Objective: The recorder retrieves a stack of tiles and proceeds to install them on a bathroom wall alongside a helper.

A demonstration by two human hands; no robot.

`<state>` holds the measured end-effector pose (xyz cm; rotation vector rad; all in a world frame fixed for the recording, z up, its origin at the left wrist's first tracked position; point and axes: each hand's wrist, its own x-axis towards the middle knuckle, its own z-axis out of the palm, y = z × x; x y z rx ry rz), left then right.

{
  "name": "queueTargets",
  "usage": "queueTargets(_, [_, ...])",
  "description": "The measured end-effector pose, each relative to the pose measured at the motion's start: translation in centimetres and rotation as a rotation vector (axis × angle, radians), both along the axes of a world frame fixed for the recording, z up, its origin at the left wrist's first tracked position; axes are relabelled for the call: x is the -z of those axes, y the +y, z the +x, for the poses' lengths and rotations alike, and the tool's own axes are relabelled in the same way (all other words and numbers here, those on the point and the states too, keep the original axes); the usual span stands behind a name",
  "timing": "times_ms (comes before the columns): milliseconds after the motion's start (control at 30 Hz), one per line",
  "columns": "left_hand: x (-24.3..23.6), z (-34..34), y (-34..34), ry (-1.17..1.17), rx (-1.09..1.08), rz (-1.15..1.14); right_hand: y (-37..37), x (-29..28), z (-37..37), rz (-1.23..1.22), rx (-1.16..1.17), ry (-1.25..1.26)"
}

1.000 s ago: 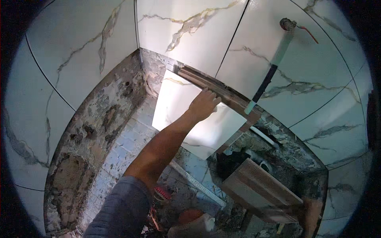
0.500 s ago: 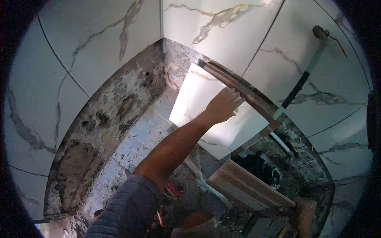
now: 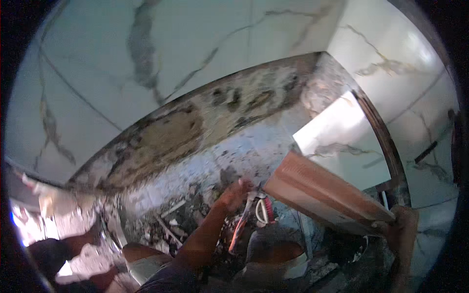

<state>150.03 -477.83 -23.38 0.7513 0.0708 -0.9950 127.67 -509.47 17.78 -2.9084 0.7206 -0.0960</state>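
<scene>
The right hand [image 3: 399, 222] gripped the brown tile [image 3: 327, 198] by one end, a hold that could have let it tip into the white tile [image 3: 349, 146] beyond. Blur hid whether the left hand [image 3: 237, 193], by the orange-handled tool [image 3: 238, 232], held anything.

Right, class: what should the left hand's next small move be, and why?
Probably to close on the slim orange-handled tool: the left hand is beside its upper end, though blur hides whether they touch, while the right hand is occupied gripping an edge of the reddish-brown rectangular panel.
</scene>
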Motion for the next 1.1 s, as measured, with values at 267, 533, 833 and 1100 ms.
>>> queueTargets(267, [-1.9, -3.0, 3.9, -0.397, -0.062, -0.605, 6.9, -4.4, 4.3, 0.412, -0.189, -0.376])
queueTargets(533, [-15.9, -3.1, 18.0, -0.513, -1.029, 0.278, 10.3, 8.8, 7.0, 0.650, -0.309, -0.544])
queueTargets(833, [-22.3, -7.9, 32.2, -0.681, -1.914, 1.109, 18.2, 33.3, 11.1, 0.003, -1.142, -0.034])
queueTargets(1100, [-24.6, -9.9, 41.8, -0.792, -1.897, 0.420, 36.0, 32.8, 15.2, 0.179, -1.755, 0.153])
